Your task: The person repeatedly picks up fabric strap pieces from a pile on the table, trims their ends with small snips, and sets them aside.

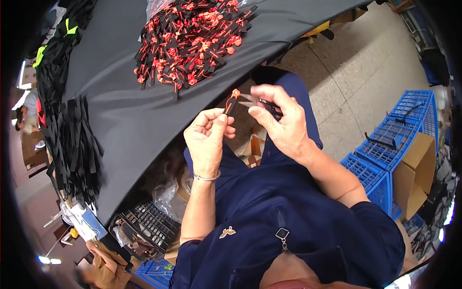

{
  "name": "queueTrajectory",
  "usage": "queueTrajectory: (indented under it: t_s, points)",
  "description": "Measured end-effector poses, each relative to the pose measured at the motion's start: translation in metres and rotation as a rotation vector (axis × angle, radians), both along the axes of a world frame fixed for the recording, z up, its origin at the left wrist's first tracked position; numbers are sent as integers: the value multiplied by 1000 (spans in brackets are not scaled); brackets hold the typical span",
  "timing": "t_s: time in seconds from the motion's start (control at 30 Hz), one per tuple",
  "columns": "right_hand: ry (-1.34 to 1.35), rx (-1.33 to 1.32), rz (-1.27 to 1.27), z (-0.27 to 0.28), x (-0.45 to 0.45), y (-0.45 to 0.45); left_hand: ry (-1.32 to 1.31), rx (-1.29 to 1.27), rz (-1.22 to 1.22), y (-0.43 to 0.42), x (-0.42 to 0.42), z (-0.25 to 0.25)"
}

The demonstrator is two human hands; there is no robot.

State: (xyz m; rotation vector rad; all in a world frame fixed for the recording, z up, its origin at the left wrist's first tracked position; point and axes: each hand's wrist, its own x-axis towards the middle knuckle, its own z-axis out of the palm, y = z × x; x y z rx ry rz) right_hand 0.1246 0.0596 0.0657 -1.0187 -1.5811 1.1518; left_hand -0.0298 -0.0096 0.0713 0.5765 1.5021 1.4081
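Note:
My left hand (207, 139) pinches a short black strap piece with an orange-red cord knot (234, 95) at its top, held upright over my lap. A loose orange cord end curves beside the strap. In my right hand (285, 120) is a pair of thread snips (247, 100), with the blades apart and pointing at the strap piece, just right of the knot. Motion slightly blurs the right fingers. Whether the blades touch the cord, I cannot tell. Beyond my hands, a large pile of similar black and orange pieces (190, 45) lies on the black-covered table (118, 62).
Long bundles of black straps (77, 149) hang over the table's left side. Blue plastic crates (380, 149) and an open cardboard box (416, 168) stand at the right. A black crate (149, 224) sits below the table. Another person (103, 262) is at lower left.

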Motion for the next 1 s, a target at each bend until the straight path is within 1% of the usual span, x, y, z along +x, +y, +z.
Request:
queueTrajectory:
  t_s: [0.03, 0.07, 0.13, 0.2, 0.43, 0.5, 0.7, 0.8, 0.9, 1.0]
  points:
    - [-184, 82, 60, 5, 8, -1, 30, 1, -5, 1, 3, 1]
    - [-205, 172, 27, 7, 7, -4, 59, 1, -11, 1, 5, 3]
    - [-340, 302, 8, 4, 9, -6, 107, 0, -25, 2, 10, 5]
    - [-371, 308, -6, 0, 9, -8, 147, -3, -38, 2, 13, 6]
    - [-443, 376, -10, -12, 8, -5, 134, -39, -83, 7, 15, 5]
    - [-439, 372, -25, -9, 10, -2, 82, -65, -76, 9, 13, 6]
    - [-378, 342, -7, -12, 13, 3, 148, -75, -95, 13, 14, 7]
    - [-358, 335, 0, -13, 13, 4, 129, -94, -129, 15, 12, 8]
    - [-405, 397, -12, -18, 14, 6, 44, -117, -168, 17, 7, 5]
    - [-426, 477, -34, -19, 14, 9, -99, -116, -172, 21, 2, -2]
